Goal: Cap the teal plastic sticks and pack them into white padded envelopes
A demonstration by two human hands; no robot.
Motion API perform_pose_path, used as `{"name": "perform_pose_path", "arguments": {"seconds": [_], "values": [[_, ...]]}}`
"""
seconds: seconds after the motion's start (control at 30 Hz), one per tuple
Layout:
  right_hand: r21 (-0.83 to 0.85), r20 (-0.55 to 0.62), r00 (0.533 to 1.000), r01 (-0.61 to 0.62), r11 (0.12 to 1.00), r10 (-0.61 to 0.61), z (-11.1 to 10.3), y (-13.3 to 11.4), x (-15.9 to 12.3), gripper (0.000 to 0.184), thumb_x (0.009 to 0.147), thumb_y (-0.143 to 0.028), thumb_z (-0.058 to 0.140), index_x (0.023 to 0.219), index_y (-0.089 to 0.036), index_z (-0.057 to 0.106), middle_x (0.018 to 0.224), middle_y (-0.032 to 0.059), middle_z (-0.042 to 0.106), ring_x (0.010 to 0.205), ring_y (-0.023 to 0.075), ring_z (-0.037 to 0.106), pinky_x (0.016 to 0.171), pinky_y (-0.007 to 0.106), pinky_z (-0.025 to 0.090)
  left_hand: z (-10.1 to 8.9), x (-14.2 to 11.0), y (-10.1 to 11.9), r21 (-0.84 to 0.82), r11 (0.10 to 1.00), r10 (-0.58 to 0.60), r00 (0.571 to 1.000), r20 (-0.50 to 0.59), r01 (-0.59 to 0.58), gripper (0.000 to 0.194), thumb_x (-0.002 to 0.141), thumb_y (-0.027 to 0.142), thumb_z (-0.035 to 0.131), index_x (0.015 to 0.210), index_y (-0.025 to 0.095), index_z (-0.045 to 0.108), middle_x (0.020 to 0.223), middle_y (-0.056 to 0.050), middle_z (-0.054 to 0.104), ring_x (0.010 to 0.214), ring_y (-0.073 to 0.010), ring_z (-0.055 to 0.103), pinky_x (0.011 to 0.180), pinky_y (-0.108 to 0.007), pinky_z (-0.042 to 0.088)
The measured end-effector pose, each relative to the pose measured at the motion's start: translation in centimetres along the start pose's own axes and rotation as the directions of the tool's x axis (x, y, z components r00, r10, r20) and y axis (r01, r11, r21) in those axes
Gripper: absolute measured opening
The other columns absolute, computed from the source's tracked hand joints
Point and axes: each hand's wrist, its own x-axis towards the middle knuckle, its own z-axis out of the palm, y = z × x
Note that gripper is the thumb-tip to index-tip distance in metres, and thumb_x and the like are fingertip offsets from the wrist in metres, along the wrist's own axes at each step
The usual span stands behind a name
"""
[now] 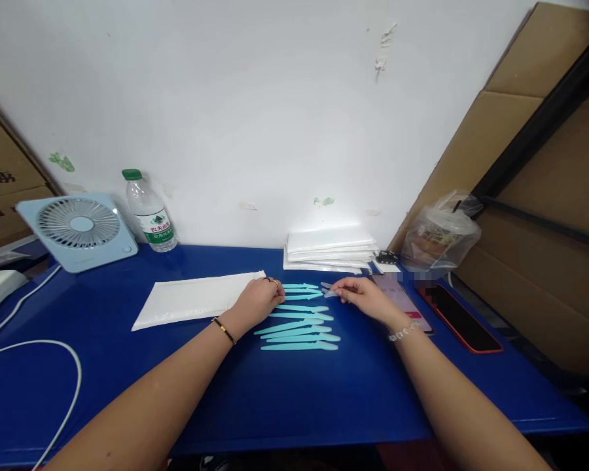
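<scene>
Several turquoise eyebrow razors (302, 337) lie roughly side by side on the blue table, handles pointing left and pale blade ends right. My left hand (259, 299) is closed at the handle ends of the upper razors (302, 297), its fingertips pinching there. Just right of those razors' tips, my right hand (360, 294) pinches a small clear plastic blade cap (330, 294); another clear piece shows beside it. Under and left of my left hand lies a white padded envelope (191, 299), partly covered by the hand.
A stack of white envelopes (331, 247) stands against the wall. Two phones, one with a lit screen (402, 302) and one dark (466, 319), lie at right near a bagged cup (442, 232). A blue fan (81, 229), water bottle (152, 216) and white cable (78, 373) are at left.
</scene>
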Motion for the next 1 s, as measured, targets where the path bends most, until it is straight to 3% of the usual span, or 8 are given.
{"name": "perform_pose_path", "arguments": {"seconds": [0.2,0.37,0.53,0.7,1.0], "values": [[-0.073,-0.052,0.995,0.084,0.994,-0.088,0.5,0.3,0.1,0.024,0.086,-0.035,0.053,0.092,-0.019,0.069,0.094,0.0053,0.066,0.078,0.0156,0.060,0.072,0.028,0.047,-0.3,-0.1,0.1,-0.037,0.999,0.017,1.000,0.003,-0.017,0.021,0.083,0.024,0.047,0.068,0.019,0.060,0.080,-0.003,0.067,0.073,-0.0169,0.057,0.066,-0.028,0.041],[-0.060,-0.049,0.990,0.132,0.989,-0.135,1.0,-0.2,0.1,0.024,0.086,-0.036,0.053,0.091,-0.019,0.069,0.097,0.0065,0.066,0.089,0.0192,0.062,0.077,0.031,0.049,-0.3,0.0,0.1,-0.022,1.000,0.018,1.000,-0.004,-0.018,0.020,0.083,0.024,0.047,0.068,0.019,0.060,0.080,-0.003,0.067,0.074,-0.0172,0.057,0.069,-0.029,0.042],[0.041,-0.063,0.991,0.122,0.992,-0.119,1.1,-0.3,0.1,0.027,0.085,-0.040,0.054,0.095,-0.019,0.068,0.100,0.0075,0.066,0.073,0.0155,0.063,0.072,0.032,0.053,-0.3,0.0,0.1,-0.035,0.999,0.024,1.000,-0.006,-0.025,0.020,0.083,0.025,0.047,0.069,0.019,0.060,0.078,-0.003,0.067,0.073,-0.0172,0.057,0.068,-0.028,0.041],[0.128,-0.105,0.987,0.135,0.983,-0.122,1.0,0.4,0.3,0.032,0.083,-0.045,0.057,0.097,-0.018,0.067,0.099,0.0080,0.066,0.078,0.0175,0.065,0.075,0.034,0.054,-0.3,-0.1,0.0,-0.103,0.995,0.001,1.000,0.004,-0.001,0.020,0.083,0.029,0.047,0.071,0.020,0.060,0.080,-0.003,0.067,0.073,-0.0171,0.057,0.067,-0.028,0.043],[0.362,-0.071,0.994,0.104,0.926,-0.083,1.1,-0.2,0.1,0.031,0.079,-0.043,0.064,0.094,-0.016,0.064,0.081,0.0063,0.070,0.077,0.0170,0.067,0.077,0.034,0.053,-0.6,-0.3,-0.1,-0.251,0.966,-0.049,0.998,0.035,0.057,0.020,0.083,0.035,0.048,0.076,0.019,0.060,0.079,-0.002,0.065,0.070,-0.0154,0.057,0.062,-0.025,0.043]]}}
